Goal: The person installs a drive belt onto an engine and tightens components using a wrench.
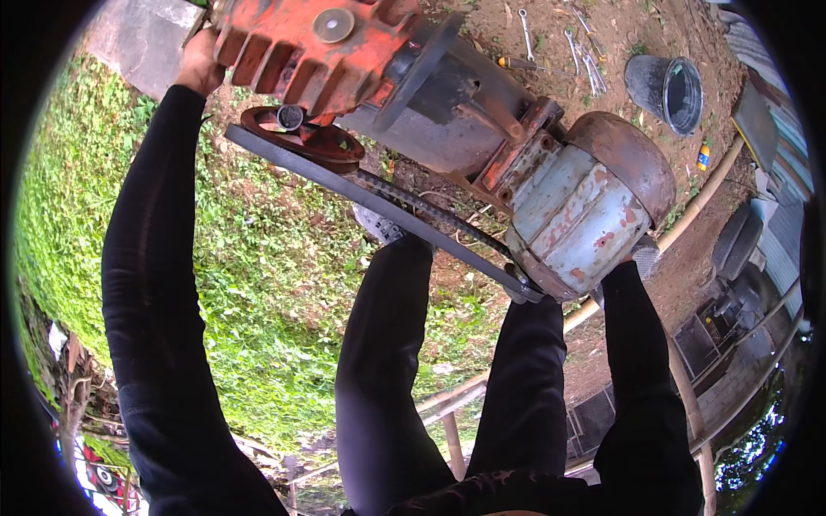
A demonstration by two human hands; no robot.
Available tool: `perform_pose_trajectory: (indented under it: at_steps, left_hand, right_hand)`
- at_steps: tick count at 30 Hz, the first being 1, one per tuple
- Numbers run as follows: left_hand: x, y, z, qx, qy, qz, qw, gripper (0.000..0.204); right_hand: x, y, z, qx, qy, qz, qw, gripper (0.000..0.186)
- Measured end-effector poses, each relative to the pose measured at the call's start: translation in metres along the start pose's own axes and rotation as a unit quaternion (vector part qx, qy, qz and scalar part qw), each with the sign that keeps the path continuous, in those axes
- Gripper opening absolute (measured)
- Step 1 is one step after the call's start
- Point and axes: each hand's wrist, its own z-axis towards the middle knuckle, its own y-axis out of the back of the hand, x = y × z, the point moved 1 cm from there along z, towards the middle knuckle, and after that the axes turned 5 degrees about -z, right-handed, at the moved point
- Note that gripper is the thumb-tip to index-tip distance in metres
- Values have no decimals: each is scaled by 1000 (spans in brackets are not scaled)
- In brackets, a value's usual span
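A heavy belt-driven machine lies across the upper middle. Its orange-red finned block is on the left and its worn grey-blue motor on the right. A black drive belt runs between the red pulley and the motor's lower end. My left hand is closed on the left end of the finned block, its fingertips hidden behind it. At the motor's lower right side is my right hand, mostly hidden, so its fingers cannot be made out.
Several wrenches and a screwdriver lie on bare soil beyond the machine. To their right is a tipped black bucket, near a small yellow bottle. A concrete slab is at upper left. Tyres and a bamboo pole are at right.
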Motion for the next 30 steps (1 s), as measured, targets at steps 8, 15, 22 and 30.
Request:
perform_pose_trajectory:
  at_steps: [8,15,22,30]
  left_hand:
    - [77,-4,-71,-111,129,-578,798,34]
    - [88,-38,-153,-183,131,-556,800,37]
    - [97,-50,-201,-237,162,-546,787,41]
    - [91,-66,-223,-272,169,-541,778,46]
  right_hand:
    - [67,-49,25,31,87,-77,993,60]
    - [130,-78,39,65,169,-164,970,58]
    - [187,-131,67,105,215,-231,943,57]
    - [215,-155,75,117,238,-269,926,56]
